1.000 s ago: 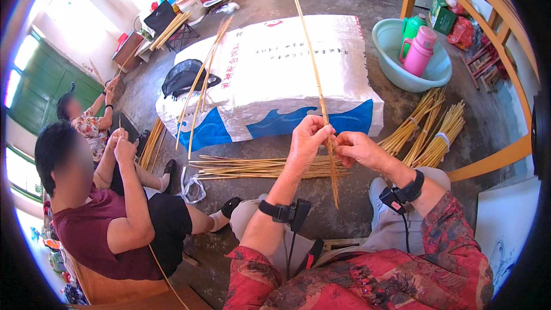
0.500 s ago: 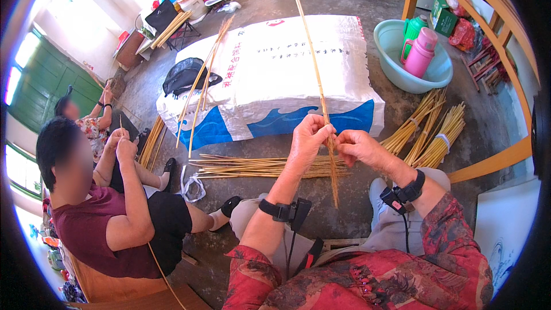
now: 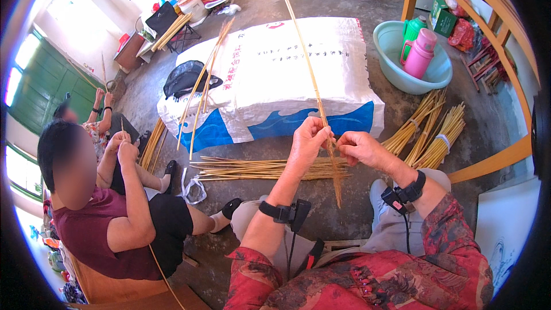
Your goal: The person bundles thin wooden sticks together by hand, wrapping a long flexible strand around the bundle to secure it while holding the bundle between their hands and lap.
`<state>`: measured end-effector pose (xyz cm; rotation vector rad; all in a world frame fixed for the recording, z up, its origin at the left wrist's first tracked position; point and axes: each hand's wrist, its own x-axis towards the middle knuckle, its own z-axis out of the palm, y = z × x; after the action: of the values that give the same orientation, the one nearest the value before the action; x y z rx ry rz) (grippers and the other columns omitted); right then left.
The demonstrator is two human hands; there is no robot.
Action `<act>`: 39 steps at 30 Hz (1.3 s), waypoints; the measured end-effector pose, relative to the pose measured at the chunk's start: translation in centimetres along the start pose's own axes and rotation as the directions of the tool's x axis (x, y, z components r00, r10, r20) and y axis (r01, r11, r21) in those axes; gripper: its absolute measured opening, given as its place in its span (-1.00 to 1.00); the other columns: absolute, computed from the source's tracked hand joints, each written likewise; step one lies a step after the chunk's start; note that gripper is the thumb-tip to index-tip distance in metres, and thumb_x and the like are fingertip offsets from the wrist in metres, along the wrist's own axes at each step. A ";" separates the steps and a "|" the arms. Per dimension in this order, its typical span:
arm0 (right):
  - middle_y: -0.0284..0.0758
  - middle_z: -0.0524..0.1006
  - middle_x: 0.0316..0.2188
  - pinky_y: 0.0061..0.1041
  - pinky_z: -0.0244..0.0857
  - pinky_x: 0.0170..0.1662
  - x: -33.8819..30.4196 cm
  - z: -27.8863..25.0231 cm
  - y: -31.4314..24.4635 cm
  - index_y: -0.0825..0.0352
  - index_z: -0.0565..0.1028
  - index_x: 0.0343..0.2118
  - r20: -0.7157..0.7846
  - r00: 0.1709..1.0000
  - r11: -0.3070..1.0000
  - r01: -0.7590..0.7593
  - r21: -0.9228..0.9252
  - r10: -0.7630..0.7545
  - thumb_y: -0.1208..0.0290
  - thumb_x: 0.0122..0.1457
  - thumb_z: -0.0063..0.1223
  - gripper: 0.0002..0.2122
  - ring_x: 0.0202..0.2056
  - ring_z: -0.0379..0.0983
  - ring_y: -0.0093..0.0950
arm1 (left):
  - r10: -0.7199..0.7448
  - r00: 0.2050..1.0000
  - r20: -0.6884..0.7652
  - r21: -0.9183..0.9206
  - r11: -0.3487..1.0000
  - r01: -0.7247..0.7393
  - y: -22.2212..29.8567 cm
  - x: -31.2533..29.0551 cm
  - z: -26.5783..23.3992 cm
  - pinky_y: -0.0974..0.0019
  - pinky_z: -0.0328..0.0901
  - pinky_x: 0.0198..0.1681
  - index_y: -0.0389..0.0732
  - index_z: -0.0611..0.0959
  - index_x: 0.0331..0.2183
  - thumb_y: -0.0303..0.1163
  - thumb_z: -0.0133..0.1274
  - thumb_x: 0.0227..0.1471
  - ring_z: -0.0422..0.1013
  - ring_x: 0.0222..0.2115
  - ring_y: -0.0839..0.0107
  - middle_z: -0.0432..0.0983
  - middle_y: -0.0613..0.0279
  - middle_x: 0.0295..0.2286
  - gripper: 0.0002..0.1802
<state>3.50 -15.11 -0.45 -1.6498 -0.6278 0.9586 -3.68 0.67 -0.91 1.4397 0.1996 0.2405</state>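
Note:
A long, thin dry stalk (image 3: 304, 46) slants up and away in front of me, its brown feathery head (image 3: 337, 178) hanging down below my hands. My left hand (image 3: 310, 140) is closed in a pinch around it just above the feathery part. Close by on the right, my right hand (image 3: 361, 148) has its fingers pressed together beside the feathery head; whatever it pinches is too small to make out. Beneath my hands, a pile of similar stalks (image 3: 247, 167) lies on the floor.
A white sack-covered surface (image 3: 287, 74) bears several stalks and a black bag (image 3: 183, 78). Tied stalk bundles (image 3: 442, 138) lie at right, near a pale blue basin (image 3: 390, 69) holding two flasks. A co-worker (image 3: 92, 235) at left grips a stalk; another person sits beyond.
The stalk's upper end has swung left and its feathery tip slightly right. My right hand has drawn a little to the right of the stalk. The farther person's hands have shifted.

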 end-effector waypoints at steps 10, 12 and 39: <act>-0.44 0.39 -0.57 -0.68 0.25 -0.54 -0.5 -0.5 -0.2 0.36 0.39 -0.41 0.001 1.000 0.997 0.006 -0.080 -0.006 0.43 0.06 -0.12 -0.88 -0.60 0.33 -0.67 | -0.042 0.999 0.002 0.070 0.997 0.042 0.2 -0.1 0.1 0.51 0.29 -0.54 -0.30 0.36 -0.38 -0.46 -0.10 0.02 0.42 -0.56 0.50 0.43 0.24 -0.54 -0.88; -0.42 0.40 -0.59 -0.67 0.24 -0.57 -0.4 -0.5 0.0 0.38 0.39 -0.43 -0.010 1.000 0.997 0.018 -0.072 -0.019 0.45 0.04 -0.11 -0.89 -0.62 0.32 -0.66 | -0.045 0.999 0.014 0.013 0.999 0.045 0.2 -0.1 0.1 0.51 0.30 -0.52 -0.29 0.35 -0.36 -0.46 -0.12 0.03 0.43 -0.55 0.47 0.44 0.21 -0.52 -0.88; -0.42 0.40 -0.59 -0.69 0.26 -0.57 -0.6 -1.3 -0.4 0.37 0.38 -0.45 -0.027 0.999 0.999 0.029 0.016 -0.028 0.40 0.05 -0.11 -0.87 -0.61 0.36 -0.65 | -0.030 0.999 -0.044 -0.086 0.996 0.026 0.4 0.1 0.3 0.54 0.28 -0.51 -0.29 0.39 -0.38 -0.52 -0.02 -0.06 0.39 -0.57 0.53 0.46 0.18 -0.52 -0.86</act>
<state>4.28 -16.10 0.25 -1.6325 -0.6220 0.9170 -3.56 0.47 -0.45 1.3467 0.2442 0.2561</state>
